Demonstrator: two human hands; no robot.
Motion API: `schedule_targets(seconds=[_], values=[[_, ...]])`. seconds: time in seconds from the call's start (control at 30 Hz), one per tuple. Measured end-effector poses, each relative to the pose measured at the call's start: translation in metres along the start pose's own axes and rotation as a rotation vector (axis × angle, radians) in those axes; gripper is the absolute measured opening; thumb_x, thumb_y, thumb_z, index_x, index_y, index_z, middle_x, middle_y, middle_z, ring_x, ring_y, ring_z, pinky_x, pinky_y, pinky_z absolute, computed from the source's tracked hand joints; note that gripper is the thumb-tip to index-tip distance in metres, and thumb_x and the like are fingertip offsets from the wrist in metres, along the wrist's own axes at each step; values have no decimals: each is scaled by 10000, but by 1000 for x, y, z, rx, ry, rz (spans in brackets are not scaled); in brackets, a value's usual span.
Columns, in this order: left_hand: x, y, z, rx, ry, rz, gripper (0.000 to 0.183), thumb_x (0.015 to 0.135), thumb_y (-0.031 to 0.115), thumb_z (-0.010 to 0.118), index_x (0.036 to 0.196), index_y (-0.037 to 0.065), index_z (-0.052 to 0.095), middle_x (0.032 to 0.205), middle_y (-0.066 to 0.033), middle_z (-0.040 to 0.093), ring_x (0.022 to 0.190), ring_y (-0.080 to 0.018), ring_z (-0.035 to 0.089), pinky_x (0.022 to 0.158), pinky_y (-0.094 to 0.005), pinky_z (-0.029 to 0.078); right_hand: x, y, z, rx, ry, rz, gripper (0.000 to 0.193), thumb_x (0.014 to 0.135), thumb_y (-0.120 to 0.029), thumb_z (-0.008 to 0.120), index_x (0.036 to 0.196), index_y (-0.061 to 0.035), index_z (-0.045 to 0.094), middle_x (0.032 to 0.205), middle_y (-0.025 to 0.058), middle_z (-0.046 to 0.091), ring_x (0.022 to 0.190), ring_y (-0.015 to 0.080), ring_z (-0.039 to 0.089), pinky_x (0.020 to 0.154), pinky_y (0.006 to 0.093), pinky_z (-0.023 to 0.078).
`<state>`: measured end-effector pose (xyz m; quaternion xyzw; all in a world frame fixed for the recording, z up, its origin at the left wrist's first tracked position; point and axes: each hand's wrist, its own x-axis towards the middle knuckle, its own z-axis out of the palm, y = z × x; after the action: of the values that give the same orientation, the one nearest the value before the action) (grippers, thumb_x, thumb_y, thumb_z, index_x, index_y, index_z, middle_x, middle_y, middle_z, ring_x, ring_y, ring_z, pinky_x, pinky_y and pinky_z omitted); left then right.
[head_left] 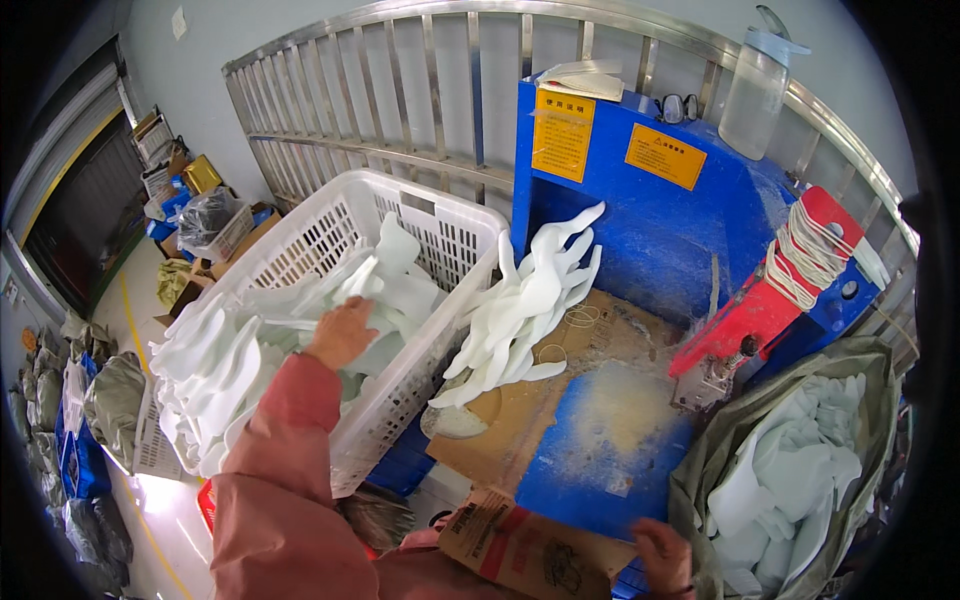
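My left hand (pixel 342 335) reaches over the white plastic basket (pixel 350 455), its fingers stretched out above or on the white curved, flat pieces (pixel 225 350) heaped inside. Whether it touches them I cannot tell; nothing shows in its grasp. My right hand (pixel 662 555) is low at the front, between the blue machine bed (pixel 600 450) and an olive sack (pixel 690 490) filled with similar white pieces (pixel 790 490). Blur hides how its fingers are set. A stack of wavy white pieces (pixel 535 300) lies on cardboard beside the basket.
A red machine arm (pixel 735 320), wound with pale bands (pixel 805 260), reaches over the dusty bed from a blue frame (pixel 640 215). A water bottle (pixel 757 95) and glasses (pixel 678 107) stand on top. A printed cardboard piece (pixel 530 550) covers my lap. Metal railing (pixel 440 90) runs behind.
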<state>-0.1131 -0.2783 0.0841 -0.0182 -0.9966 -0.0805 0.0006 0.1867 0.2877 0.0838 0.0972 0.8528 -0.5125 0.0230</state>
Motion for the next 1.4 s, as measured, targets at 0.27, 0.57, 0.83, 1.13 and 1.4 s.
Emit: schedule_targets(seconds=[0.27, 0.57, 0.83, 1.13, 1.4], values=[[-86, 135, -10, -324, -343, 560, 492, 968, 299, 661, 1402, 84, 578, 1297, -183, 636, 1131, -392, 643, 957, -464, 535, 19, 104, -149, -764, 673, 55, 621, 930, -134, 700, 1496, 3, 485, 1513, 244, 510, 1461, 406, 395, 1202, 492, 311], [-149, 226, 28, -570, -419, 855, 433, 926, 213, 729, 1299, 6, 651, 1240, -209, 690, 1136, -377, 669, 969, -450, 554, 28, 270, -126, -657, 638, 151, 427, 951, -280, 698, 1321, -70, 656, 1345, 178, 646, 1269, 381, 591, 1092, 467, 470], [-159, 252, 28, -573, -568, 807, 438, 882, 167, 766, 1286, 24, 679, 1217, -207, 702, 1112, -396, 679, 960, -437, 553, 11, 127, -103, -718, 227, 221, 912, 824, -305, 808, 1588, -83, 362, 1555, 254, 432, 1416, 445, 451, 1187, 457, 378], [-172, 274, 36, -514, -663, 848, 441, 914, 208, 756, 1294, 2, 670, 1265, -217, 693, 1153, -397, 670, 978, -434, 547, 50, 125, -72, -632, 586, 69, 600, 915, -304, 744, 1425, -56, 548, 1329, 220, 636, 1170, 435, 641, 1003, 481, 525], [-171, 275, 39, -617, -723, 727, 447, 938, 201, 745, 1328, 2, 659, 1262, -204, 703, 1172, -361, 676, 995, -422, 538, 3, 85, -142, -327, 1130, 47, 238, 970, -219, 696, 1133, -46, 684, 726, 146, 645, 604, 245, 617, 597, 396, 502]])
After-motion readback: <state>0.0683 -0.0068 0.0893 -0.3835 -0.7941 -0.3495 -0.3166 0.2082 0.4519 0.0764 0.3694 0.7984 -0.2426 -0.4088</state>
